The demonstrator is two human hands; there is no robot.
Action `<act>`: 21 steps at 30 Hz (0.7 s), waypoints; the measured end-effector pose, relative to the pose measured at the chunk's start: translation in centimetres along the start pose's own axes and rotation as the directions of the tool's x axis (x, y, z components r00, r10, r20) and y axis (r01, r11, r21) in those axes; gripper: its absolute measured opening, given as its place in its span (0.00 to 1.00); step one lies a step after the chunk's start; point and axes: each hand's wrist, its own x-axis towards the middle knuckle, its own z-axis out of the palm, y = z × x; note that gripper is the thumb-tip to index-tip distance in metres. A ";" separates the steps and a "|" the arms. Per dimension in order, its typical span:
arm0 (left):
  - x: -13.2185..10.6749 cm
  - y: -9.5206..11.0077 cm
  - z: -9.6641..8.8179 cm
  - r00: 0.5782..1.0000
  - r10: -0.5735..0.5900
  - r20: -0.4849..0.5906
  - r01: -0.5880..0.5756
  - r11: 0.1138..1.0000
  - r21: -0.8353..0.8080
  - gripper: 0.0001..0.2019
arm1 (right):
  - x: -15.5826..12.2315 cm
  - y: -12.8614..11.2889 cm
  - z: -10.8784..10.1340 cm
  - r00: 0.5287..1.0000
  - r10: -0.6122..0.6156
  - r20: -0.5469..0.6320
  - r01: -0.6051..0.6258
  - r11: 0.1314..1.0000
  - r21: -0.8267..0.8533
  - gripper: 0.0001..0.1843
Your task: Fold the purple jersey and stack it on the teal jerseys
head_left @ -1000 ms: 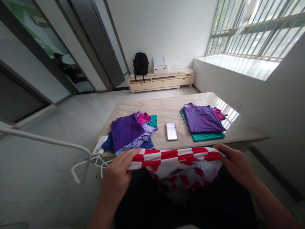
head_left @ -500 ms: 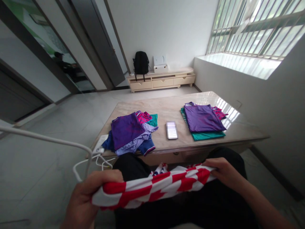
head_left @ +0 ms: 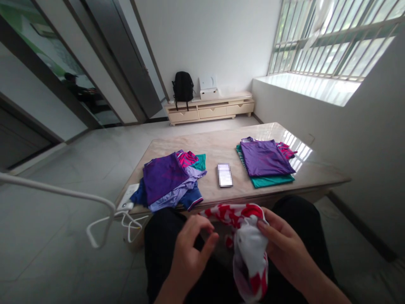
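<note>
Stone-topped bench (head_left: 202,145): just off its near edge, a bunched red-and-white checked jersey (head_left: 249,249) hangs with its long axis upright, pinched by the curled fingers (head_left: 264,226) of my right hand (head_left: 286,249). My left hand (head_left: 190,264), half-open and holding nothing, stays just left of the jersey, also off the bench's near edge.

**Two hands (head_left: 190,257) (head_left: 284,249), one red-and-white shirt (head_left: 249,249) — all counted**
Two clothing piles (head_left: 164,177) (head_left: 264,158) are seen, with one phone (head_left: 225,175) and one backpack (head_left: 182,86).
</note>
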 end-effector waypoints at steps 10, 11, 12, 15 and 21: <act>-4.2 -0.3 6.1 0.927 -0.196 0.319 0.208 0.978 -0.002 0.15 | -0.4 0.2 -0.7 0.965 -0.233 -0.122 0.236 0.972 0.011 0.28; -3.7 -0.7 5.6 0.942 -0.164 0.292 0.155 0.986 0.053 0.08 | -0.5 -0.5 -1.0 0.956 -0.259 -0.135 0.258 0.966 -0.026 0.27; -3.1 -1.0 4.8 0.961 -0.108 0.255 0.085 0.991 0.100 0.05 | -0.4 -1.2 -1.6 0.947 -0.280 -0.159 0.271 0.960 -0.076 0.25; -1.4 -0.9 1.8 0.973 0.154 0.170 -0.188 0.960 0.210 0.07 | -0.1 -3.1 -4.1 0.909 -0.307 -0.281 0.232 0.935 -0.270 0.18; 0.3 2.4 -1.1 0.773 0.448 0.449 -0.588 0.772 0.240 0.12 | -0.2 -3.8 -10.8 0.796 -0.487 -0.360 -0.064 0.524 -0.849 0.23</act>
